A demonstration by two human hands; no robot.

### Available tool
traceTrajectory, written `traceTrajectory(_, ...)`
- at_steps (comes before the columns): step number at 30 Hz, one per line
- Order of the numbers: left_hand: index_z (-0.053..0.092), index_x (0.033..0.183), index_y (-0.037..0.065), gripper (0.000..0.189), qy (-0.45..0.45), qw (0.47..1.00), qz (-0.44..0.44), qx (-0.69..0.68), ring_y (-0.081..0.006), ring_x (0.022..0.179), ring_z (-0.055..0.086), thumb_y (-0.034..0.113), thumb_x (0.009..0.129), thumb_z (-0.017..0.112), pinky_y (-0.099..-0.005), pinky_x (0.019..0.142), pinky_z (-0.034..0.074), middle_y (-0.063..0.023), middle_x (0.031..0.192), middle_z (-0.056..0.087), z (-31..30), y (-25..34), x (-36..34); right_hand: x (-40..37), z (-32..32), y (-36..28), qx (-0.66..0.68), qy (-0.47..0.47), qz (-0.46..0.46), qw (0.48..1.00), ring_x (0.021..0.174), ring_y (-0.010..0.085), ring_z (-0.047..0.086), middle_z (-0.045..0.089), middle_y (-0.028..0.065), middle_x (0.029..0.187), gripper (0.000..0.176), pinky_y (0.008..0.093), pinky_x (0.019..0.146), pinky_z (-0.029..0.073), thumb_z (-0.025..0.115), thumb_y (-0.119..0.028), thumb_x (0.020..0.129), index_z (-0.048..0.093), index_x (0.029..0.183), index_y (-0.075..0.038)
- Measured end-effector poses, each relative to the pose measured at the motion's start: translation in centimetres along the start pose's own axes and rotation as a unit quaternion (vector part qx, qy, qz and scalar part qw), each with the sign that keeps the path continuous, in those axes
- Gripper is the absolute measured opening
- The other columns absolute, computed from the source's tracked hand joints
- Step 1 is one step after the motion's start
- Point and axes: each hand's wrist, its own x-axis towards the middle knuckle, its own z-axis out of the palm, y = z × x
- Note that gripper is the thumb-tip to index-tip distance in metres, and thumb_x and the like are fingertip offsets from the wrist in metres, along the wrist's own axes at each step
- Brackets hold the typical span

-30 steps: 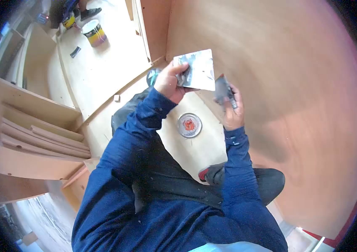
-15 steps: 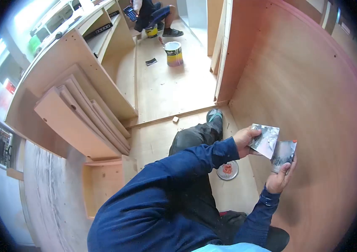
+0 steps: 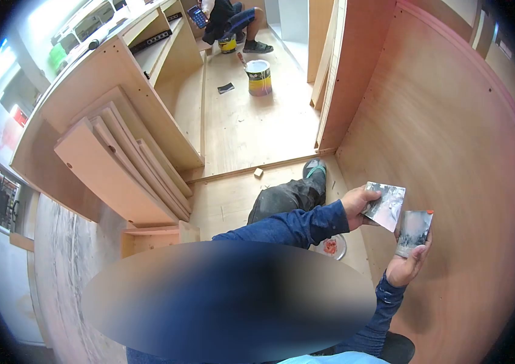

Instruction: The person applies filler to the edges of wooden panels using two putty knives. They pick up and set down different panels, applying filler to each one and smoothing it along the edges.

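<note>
My left hand grips a flat, shiny metal putty scraper by its left edge, thumb on top. Just below and to the right, my right hand holds a second putty scraper from its lower end. A dab of orange paste marks that one's upper right corner. The two blades are close together, with a narrow gap between them. Under my left forearm a round lid with orange-red paste lies on the wooden floor, partly hidden.
A large plywood panel stands close on my right. Several boards lean against the cabinet at left. Ahead are a paint can with a brush, a small wood block and a dark sheet. A seated person holds a phone.
The two scrapers have moved slightly apart, the right one lower and to the right. The view has shifted a little. Both hands keep their hold.
</note>
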Motion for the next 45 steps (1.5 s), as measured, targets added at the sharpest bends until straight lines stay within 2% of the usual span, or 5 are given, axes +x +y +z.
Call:
traceTrajectory(29, 0.05, 0.13, 0.01, 0.032, -0.003, 1.0, 0.003, 0.008, -0.0261, 0.107, 0.066, 0.022, 0.102, 0.046, -0.051, 0.09, 0.056, -0.0102, 0.119, 0.065, 0.2, -0.2, -0.5, -0.2, 0.2, -0.5, 0.049, 0.002, 0.013, 0.999, 0.132, 0.0349, 0.044, 0.042, 0.0197, 0.144, 0.073, 0.0508, 0.108, 0.038, 0.046, -0.048, 0.099, 0.029, 0.146, 0.005)
traceTrajectory(39, 0.053, 0.131, 0.01, 0.035, -0.002, 0.995, -0.084, -0.049, -0.0237, 0.11, 0.065, 0.027, 0.102, 0.043, -0.0492, 0.095, 0.053, -0.0078, 0.12, 0.066, -0.7, -0.1, 0.5, -0.2, -1.5, -1.5, -0.002, 0.018, 0.056, 0.998, 0.13, 0.0315, 0.046, 0.041, 0.0191, 0.146, 0.06, 0.0426, 0.102, 0.044, 0.049, -0.028, 0.099, 0.033, 0.146, 0.006)
traceTrajectory(43, 0.053, 0.132, 0.01, 0.036, 0.008, 0.996, -0.084, -0.028, -0.0242, 0.108, 0.066, 0.028, 0.102, 0.046, -0.0492, 0.095, 0.052, -0.0084, 0.122, 0.066, -1.8, -1.9, 2.7, -1.2, -3.3, 0.3, -0.062, 0.054, 0.085, 0.993, 0.132, 0.0327, 0.046, 0.042, 0.0194, 0.148, 0.054, 0.0442, 0.103, 0.043, 0.052, -0.02, 0.095, 0.04, 0.142, 0.006)
traceTrajectory(44, 0.054, 0.131, 0.009, 0.036, 0.024, 0.994, -0.104, 0.003, -0.0245, 0.107, 0.066, 0.029, 0.102, 0.046, -0.0486, 0.094, 0.053, -0.0093, 0.121, 0.067, -2.2, -2.1, 3.3, -1.2, -2.8, -0.1, -0.193, 0.047, 0.097, 0.975, 0.13, 0.0304, 0.048, 0.048, 0.0192, 0.143, 0.049, 0.0421, 0.104, 0.042, 0.053, -0.018, 0.095, 0.046, 0.139, 0.004)
traceTrajectory(45, 0.054, 0.13, 0.007, 0.037, -0.053, 0.996, -0.076, 0.004, -0.0256, 0.107, 0.067, 0.03, 0.102, 0.046, -0.049, 0.094, 0.053, -0.0102, 0.119, 0.067, -2.6, -1.9, 3.0, -1.2, -3.9, 1.1, -0.282, 0.018, 0.073, 0.957, 0.125, 0.0314, 0.053, 0.053, 0.0209, 0.137, 0.042, 0.0432, 0.106, 0.042, 0.058, -0.013, 0.094, 0.054, 0.133, 0.003)
